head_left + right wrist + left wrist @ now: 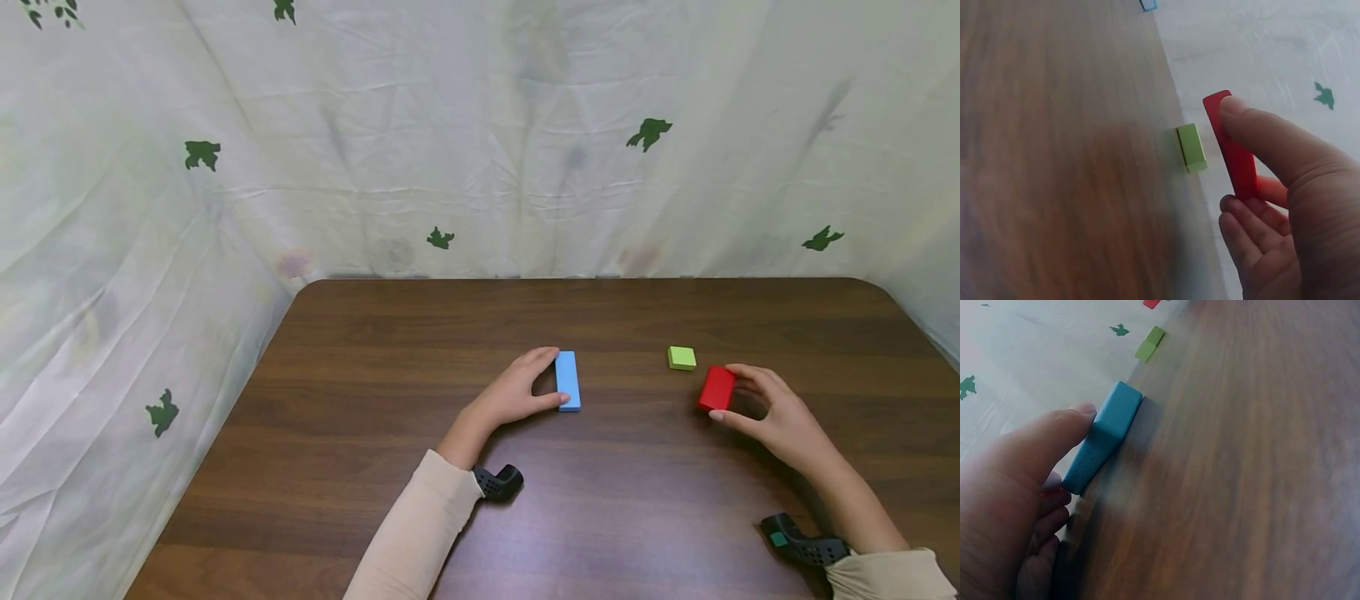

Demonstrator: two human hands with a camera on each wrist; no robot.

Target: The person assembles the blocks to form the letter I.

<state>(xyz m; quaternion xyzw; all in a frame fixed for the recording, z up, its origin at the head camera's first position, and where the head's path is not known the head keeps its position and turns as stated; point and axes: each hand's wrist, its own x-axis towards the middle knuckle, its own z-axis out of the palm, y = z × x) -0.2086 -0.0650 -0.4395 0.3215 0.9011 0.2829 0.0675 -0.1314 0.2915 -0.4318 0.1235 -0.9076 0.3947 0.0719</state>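
The table (337,408) has a dark brown top with streaky wood grain running across it, a soft sheen near the front and rounded far corners. On its right half, the left hand (516,393) spans a blue block (567,381), a long, flat bar with straight edges and an even, matt face. Its thumb is at the near end and its fingertips at the far end, pinching the bar lengthwise, with a rounded gap between palm and block.

Farther right, the right hand (783,425) holds a red block (717,388) the same way, thumb at the near end and fingers at the far end, bent in a wide curve. This block is a smooth, plain oblong, held tilted; whether its lower edge touches the table I cannot tell.

Between the two, nearer the red one and a little beyond it, a small lime-green block (682,358) lies on the table, squarish on top with a thick front side. It is apart from both hands.

Cream sleeves (423,521) of soft-looking cloth cover the forearms, and a curved black wrist device (501,483) with small holes sits at the left cuff. Behind the table hangs a pale, creased cloth (480,142) bearing ragged dark green leaf shapes (649,133).
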